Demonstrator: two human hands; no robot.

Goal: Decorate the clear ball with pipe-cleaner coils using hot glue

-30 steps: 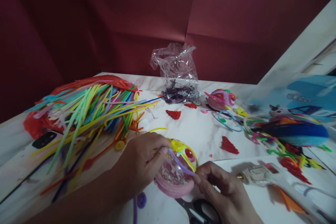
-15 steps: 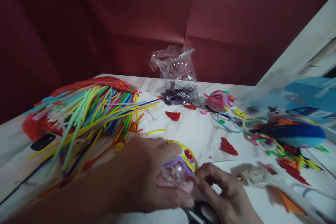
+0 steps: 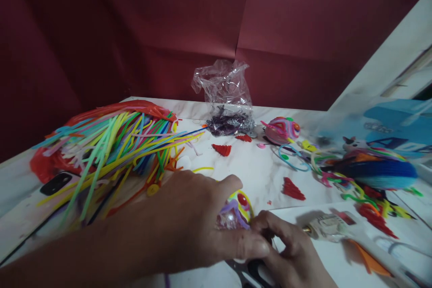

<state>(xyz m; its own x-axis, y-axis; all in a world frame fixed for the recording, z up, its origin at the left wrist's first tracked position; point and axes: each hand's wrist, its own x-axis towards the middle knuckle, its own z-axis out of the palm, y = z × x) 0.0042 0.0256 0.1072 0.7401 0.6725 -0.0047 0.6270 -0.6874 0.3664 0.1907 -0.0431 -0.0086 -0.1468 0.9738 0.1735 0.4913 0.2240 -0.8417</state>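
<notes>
My left hand (image 3: 195, 220) is wrapped over a decorated clear ball (image 3: 229, 219), which it mostly covers. Yellow trim and a red bead show on the ball's upper right. A purple pipe cleaner (image 3: 240, 217) curves across its surface toward the fingertips of my right hand (image 3: 285, 245). These fingers are closed in a pinch at the ball's right edge, partly hidden by my left thumb. Below the hands lie black-handled scissors (image 3: 258, 272), partly covered. A glue gun (image 3: 329, 227) rests just right of my right hand.
A red bag (image 3: 145, 106) spills many coloured pipe cleaners (image 3: 111, 139) at left, over a phone (image 3: 57, 183). Behind stands a clear plastic bag (image 3: 227, 90). Red coiled triangles (image 3: 293, 189), another decorated ball (image 3: 281, 129) and a blue pipe-cleaner bundle (image 3: 381, 173) lie to the right.
My left hand has shifted right and its thumb now reaches my right fingers, covering more of the ball. A purple strand shows at the bottom edge. My right hand has hardly moved.
</notes>
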